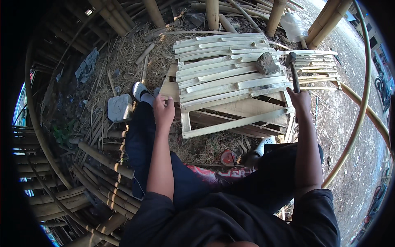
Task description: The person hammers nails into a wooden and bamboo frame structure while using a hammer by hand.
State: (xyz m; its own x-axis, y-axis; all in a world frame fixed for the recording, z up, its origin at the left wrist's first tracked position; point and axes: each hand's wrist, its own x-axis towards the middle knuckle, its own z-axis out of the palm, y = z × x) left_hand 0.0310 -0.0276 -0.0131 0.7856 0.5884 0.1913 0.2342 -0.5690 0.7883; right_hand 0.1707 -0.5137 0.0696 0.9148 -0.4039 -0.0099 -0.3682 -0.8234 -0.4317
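Note:
A hammer (pixel 295 76) stands upright in my right hand (pixel 299 100), its dark head raised beside the right edge of a panel of pale bamboo slats (pixel 218 74). My fingers are wrapped round the handle's lower end. My left hand (pixel 164 108) is off the panel's left side, its fingers curled together; anything in them is too small to make out. The slats lie in rows across side strips, with gaps between some. A single slat (pixel 234 122) crosses the panel's near end at a slant. A rough chunk of stone (pixel 267 64) rests on the slats at the upper right.
Wooden boards (pixel 242 108) lie beneath the panel. A second slatted piece (pixel 314 66) is at the right. A pale block (pixel 119 108) sits by my left foot, and a red cup (pixel 228 157) between my legs. Bamboo poles (pixel 212 15) stand behind; a bent pole (pixel 362 99) curves at the right.

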